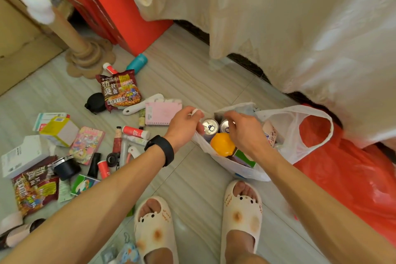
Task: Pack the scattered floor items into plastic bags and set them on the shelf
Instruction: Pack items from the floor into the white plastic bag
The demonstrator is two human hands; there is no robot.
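Note:
A white plastic bag (287,135) stands open on the floor in front of my feet. Inside it show two drink cans (210,127), an orange round object (222,144) and a green box (246,157). My left hand (185,126) grips the bag's left handle at the rim. My right hand (244,133) reaches into the bag's mouth, fingers curled over the second can; whether it holds anything is hidden. Scattered items lie to the left: a noodle packet (120,90), a pink notebook (161,112), a red-and-white tube (136,132), boxes (59,128) and a black jar (66,168).
A red plastic bag (347,173) lies right of the white one. A cream curtain (300,28) hangs behind. A red box (111,6) and a cardboard cat post (85,53) stand at the back left. A teal bottle (137,63) lies near it. Bare tile spreads between.

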